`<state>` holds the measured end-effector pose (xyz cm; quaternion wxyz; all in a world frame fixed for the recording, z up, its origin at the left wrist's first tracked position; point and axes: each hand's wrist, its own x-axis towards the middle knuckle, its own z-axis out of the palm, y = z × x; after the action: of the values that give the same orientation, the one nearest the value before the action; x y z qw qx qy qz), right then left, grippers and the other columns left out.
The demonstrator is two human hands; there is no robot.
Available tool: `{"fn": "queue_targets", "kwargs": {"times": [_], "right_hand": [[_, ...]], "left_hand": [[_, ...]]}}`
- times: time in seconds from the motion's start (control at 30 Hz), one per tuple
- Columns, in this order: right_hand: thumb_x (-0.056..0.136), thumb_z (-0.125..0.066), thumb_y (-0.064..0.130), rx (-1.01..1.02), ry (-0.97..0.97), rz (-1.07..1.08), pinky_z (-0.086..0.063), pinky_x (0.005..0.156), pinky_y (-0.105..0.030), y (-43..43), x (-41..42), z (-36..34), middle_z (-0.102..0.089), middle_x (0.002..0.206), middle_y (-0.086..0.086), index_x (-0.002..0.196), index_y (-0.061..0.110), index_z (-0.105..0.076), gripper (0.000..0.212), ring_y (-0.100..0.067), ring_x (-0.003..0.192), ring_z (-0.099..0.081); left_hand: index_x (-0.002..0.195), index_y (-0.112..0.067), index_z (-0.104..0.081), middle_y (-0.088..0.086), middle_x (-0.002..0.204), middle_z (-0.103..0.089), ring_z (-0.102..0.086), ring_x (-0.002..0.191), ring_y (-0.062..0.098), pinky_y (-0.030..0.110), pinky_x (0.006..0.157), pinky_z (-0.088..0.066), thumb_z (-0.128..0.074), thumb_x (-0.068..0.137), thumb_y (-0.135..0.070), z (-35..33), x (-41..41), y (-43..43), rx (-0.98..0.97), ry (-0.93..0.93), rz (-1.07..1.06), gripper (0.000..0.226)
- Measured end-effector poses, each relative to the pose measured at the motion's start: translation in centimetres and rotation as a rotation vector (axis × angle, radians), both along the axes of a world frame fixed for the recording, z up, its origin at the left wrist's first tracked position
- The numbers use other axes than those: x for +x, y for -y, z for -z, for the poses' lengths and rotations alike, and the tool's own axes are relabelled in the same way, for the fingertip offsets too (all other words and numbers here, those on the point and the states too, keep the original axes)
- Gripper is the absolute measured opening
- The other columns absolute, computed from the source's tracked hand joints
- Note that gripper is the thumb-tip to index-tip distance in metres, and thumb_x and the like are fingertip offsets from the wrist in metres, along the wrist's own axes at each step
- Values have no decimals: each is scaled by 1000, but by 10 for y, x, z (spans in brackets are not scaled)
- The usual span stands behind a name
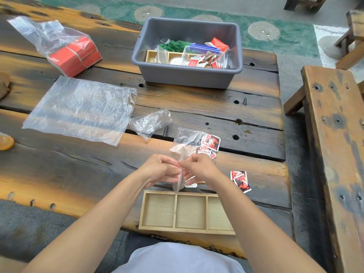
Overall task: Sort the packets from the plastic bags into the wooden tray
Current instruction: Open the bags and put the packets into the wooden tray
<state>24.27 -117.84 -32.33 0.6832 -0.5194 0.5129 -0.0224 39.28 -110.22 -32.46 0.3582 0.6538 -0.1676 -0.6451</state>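
Observation:
My left hand point(160, 170) and my right hand point(199, 167) both pinch the top of a small clear plastic bag point(180, 181) that hangs just above the far edge of the wooden tray point(159, 226). The tray has three compartments, all bare. White packets point(190, 184) show under my right hand. A clear bag point(187, 139) with red, black and white packets point(209, 145) lies just beyond my hands. A few loose red packets point(240, 180) lie on the table right of my right wrist.
A grey bin point(189, 75) at the back holds another wooden tray, bags and packets. A large flat plastic bag point(78, 109), a small crumpled bag point(150, 123) and a bag with red boxes point(75, 55) lie to the left. A wooden bench point(334, 134) stands right.

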Motion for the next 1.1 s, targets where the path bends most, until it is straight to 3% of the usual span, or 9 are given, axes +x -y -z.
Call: {"fn": "queue_targets", "kwargs": {"times": [0.13, 0.23, 0.5, 0.63, 0.73, 0.8, 0.93, 1.03, 1.1], "right_hand": [[88, -69, 16, -99, -73, -59, -63, 63, -40, 4, 4, 0, -70, 74, -13, 95, -7, -67, 24, -21, 61, -69], [90, -60, 6, -98, -68, -111, -64, 66, -44, 8, 5, 2, -71, 76, -17, 85, -1, -70, 12, -26, 68, -73], [93, -63, 0, -24, 41, -100, -62, 59, -30, 11, -6, 6, -70, 73, -17, 79, 3, -67, 15, -23, 67, -73], [92, -63, -3, -8, 15, -66, -63, 60, -30, 13, -6, 6, -71, 68, -17, 80, 1, -66, 13, -22, 61, -73], [91, -61, -5, 12, 0, -40, -62, 60, -32, 14, -7, 6, -73, 69, -16, 78, -1, -67, 14, -23, 60, -72], [90, -60, -6, 8, -18, -17, -62, 60, -33, 12, -6, 6, -72, 66, -14, 76, 0, -66, 16, -23, 56, -70], [91, -54, -8, -59, -91, 8, -61, 56, -33, 6, -6, 5, -69, 64, -14, 81, -4, -64, 15, -21, 49, -68], [92, -53, -7, -130, -174, 50, -59, 50, -30, 7, -22, 9, -68, 65, -14, 81, -4, -65, 17, -19, 46, -66], [90, -55, -6, -110, -149, 76, -62, 55, -36, 9, -33, 9, -66, 66, -16, 77, 0, -64, 18, -22, 48, -65]], "left_hand": [[93, 4, -67, 19, 81, -73, -73, 71, 23, 37, 70, -63, -76, 74, 13, 1, 0, 1, 9, -3, 1, 23], [92, 3, -65, 17, 80, -73, -73, 73, 22, 37, 71, -63, -75, 75, 13, 2, 0, 2, 15, 4, -6, 22], [94, 3, -67, 18, 86, -72, -71, 78, 24, 36, 77, -61, -68, 83, 11, 5, 1, 1, 87, -104, -49, 14], [87, -3, -65, 13, 73, -70, -69, 65, 20, 36, 71, -61, -66, 82, 13, 6, -7, 1, 96, -111, -138, 17], [87, -4, -63, 13, 72, -67, -64, 67, 21, 34, 66, -61, -61, 84, 17, 3, -11, 1, 77, -121, -245, 21], [87, -6, -61, 13, 74, -64, -61, 65, 20, 30, 58, -57, -61, 84, 16, 0, -17, 2, 60, -10, -253, 22], [79, -14, -62, 7, 73, -64, -57, 58, 13, 25, 55, -47, -62, 81, 10, -3, -29, 6, 41, 417, -247, 24], [76, -17, -62, 5, 77, -68, -67, 68, 18, 32, 72, -59, -63, 80, 10, -8, -17, 5, 28, 566, -380, 28], [79, -18, -62, 5, 82, -68, -69, 78, 22, 40, 81, -60, -66, 83, 7, -11, -7, -1, -19, 587, -356, 25]]}}
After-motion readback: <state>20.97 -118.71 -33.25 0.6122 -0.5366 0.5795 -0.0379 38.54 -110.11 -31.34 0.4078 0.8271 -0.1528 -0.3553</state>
